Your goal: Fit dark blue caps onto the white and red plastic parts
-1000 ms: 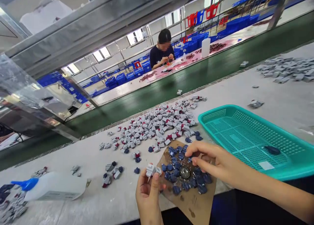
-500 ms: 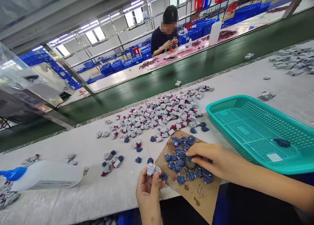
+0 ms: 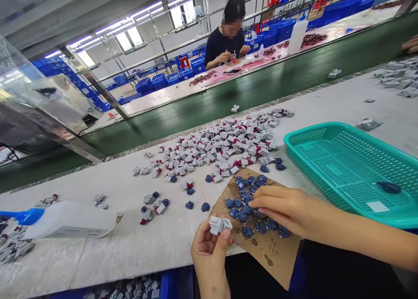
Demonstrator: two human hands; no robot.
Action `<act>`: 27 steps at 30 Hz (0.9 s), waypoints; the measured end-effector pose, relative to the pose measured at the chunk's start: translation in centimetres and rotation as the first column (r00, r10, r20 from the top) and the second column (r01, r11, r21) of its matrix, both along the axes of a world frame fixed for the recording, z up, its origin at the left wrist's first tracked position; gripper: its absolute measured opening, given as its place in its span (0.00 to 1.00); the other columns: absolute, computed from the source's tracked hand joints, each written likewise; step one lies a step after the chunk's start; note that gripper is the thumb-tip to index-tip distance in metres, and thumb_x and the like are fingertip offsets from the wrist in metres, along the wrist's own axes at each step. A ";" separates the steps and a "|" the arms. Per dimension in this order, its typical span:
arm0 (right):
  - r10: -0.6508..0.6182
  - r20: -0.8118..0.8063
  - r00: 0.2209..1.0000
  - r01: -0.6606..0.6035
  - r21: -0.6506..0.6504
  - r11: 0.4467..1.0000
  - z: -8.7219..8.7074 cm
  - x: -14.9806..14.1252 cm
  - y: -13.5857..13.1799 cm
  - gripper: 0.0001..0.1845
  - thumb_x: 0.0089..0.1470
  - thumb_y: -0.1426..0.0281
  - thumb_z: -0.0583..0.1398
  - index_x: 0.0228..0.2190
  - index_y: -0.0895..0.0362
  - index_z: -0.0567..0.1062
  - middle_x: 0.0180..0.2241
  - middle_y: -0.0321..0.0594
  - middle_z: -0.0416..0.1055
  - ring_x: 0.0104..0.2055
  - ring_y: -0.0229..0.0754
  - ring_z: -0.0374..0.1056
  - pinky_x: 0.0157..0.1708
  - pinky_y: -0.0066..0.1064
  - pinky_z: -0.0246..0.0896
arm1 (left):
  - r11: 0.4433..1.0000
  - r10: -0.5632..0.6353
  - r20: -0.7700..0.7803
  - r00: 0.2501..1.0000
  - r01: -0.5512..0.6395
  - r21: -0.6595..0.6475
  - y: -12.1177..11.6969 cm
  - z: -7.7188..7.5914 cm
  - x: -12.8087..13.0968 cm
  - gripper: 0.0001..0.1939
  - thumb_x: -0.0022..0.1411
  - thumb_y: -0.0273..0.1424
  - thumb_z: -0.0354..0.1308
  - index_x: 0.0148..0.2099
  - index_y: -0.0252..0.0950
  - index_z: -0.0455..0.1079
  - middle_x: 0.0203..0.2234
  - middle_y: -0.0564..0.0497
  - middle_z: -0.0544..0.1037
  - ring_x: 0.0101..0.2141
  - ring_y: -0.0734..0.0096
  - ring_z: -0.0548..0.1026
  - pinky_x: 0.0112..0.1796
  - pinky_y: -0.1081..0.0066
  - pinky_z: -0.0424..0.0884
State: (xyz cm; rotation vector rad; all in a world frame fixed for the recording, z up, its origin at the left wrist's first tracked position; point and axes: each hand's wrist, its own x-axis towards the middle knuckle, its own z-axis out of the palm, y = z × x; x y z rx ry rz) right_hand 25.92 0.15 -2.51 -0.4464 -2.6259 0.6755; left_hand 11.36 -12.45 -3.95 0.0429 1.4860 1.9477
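Head view: the left hand [image 3: 209,251] pinches a small white-grey plastic part [image 3: 217,225] between thumb and fingers, just beside a torn brown cardboard sheet [image 3: 272,255] strewn with small dark-blue plastic pieces [image 3: 243,214]. The right hand [image 3: 281,205] lies over those pieces, fingers pressed together, any pinch hidden. A teal perforated plastic tray [image 3: 313,136] sits right of the sheet, and white-and-red plastic parts [image 3: 222,144] spread across the white workbench [image 3: 326,107]
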 end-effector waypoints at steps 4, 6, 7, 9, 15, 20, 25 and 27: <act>-0.123 -0.123 0.985 0.078 -0.320 0.944 2.9 -0.9 -1.3 0.07 0.60 0.69 0.54 0.37 0.54 0.71 0.35 0.38 0.73 0.33 0.35 0.70 0.28 0.24 0.65 | 0.999 -0.031 -0.003 1.000 0.031 0.031 -0.2 0.9 1.1 0.22 0.27 0.36 0.77 0.29 0.39 0.78 0.25 0.51 0.82 0.26 0.73 0.79 0.24 0.83 0.72; -0.123 -0.143 0.982 0.053 -0.417 0.908 3.8 -1.3 -2.0 0.05 0.59 0.69 0.55 0.35 0.55 0.72 0.34 0.37 0.73 0.32 0.35 0.70 0.28 0.23 0.66 | 0.999 -0.039 -0.035 0.999 0.040 0.033 -0.3 1.4 1.6 0.21 0.27 0.36 0.77 0.28 0.39 0.77 0.25 0.51 0.82 0.28 0.72 0.80 0.29 0.81 0.74; -0.110 -0.150 0.983 0.032 -0.443 0.896 4.0 -1.5 -2.2 0.05 0.58 0.70 0.56 0.34 0.55 0.72 0.34 0.38 0.74 0.33 0.35 0.71 0.29 0.22 0.66 | 0.999 -0.042 -0.053 0.998 0.043 0.027 -0.4 1.5 1.8 0.21 0.27 0.36 0.77 0.28 0.39 0.77 0.25 0.51 0.82 0.28 0.70 0.80 0.30 0.79 0.75; -0.090 -0.161 0.983 0.005 -0.464 0.886 4.1 -1.5 -2.5 0.05 0.58 0.70 0.56 0.33 0.56 0.73 0.33 0.39 0.74 0.32 0.35 0.71 0.28 0.22 0.66 | 0.998 -0.052 -0.086 0.995 0.053 0.014 -0.5 1.8 2.1 0.21 0.28 0.37 0.77 0.28 0.39 0.77 0.25 0.49 0.82 0.29 0.67 0.80 0.32 0.76 0.76; -0.037 -0.105 0.994 -0.007 -0.392 0.920 4.6 -1.1 -2.3 0.07 0.59 0.70 0.54 0.32 0.57 0.72 0.32 0.39 0.74 0.30 0.36 0.68 0.29 0.26 0.63 | 0.996 -0.083 -0.165 0.983 0.084 0.003 -0.5 1.8 2.2 0.19 0.31 0.38 0.76 0.29 0.40 0.77 0.26 0.49 0.82 0.30 0.65 0.80 0.32 0.72 0.76; 0.049 0.024 0.998 -0.037 -0.373 0.927 6.0 -1.1 -1.9 0.07 0.59 0.72 0.54 0.29 0.56 0.71 0.27 0.34 0.71 0.28 0.35 0.65 0.27 0.25 0.57 | 0.993 -0.111 -0.214 0.970 0.114 0.003 -0.5 1.9 2.3 0.17 0.33 0.37 0.76 0.28 0.41 0.77 0.25 0.51 0.81 0.28 0.67 0.80 0.30 0.75 0.76; 0.133 0.016 0.991 -0.107 -0.503 0.858 5.6 -1.1 -1.1 0.07 0.58 0.70 0.55 0.29 0.57 0.70 0.27 0.35 0.72 0.29 0.35 0.67 0.28 0.24 0.58 | 0.990 -0.138 -0.217 0.966 0.142 0.004 -0.4 1.5 2.6 0.15 0.35 0.34 0.75 0.28 0.40 0.76 0.25 0.51 0.81 0.27 0.67 0.79 0.29 0.74 0.75; 0.142 0.021 0.990 -0.100 -0.605 0.790 5.0 -1.0 -0.9 0.07 0.58 0.69 0.54 0.30 0.57 0.69 0.27 0.37 0.72 0.28 0.35 0.68 0.27 0.24 0.60 | 0.986 -0.167 -0.247 0.955 0.162 -0.039 -0.4 1.1 2.4 0.14 0.37 0.35 0.74 0.28 0.39 0.75 0.26 0.50 0.81 0.27 0.67 0.78 0.30 0.73 0.74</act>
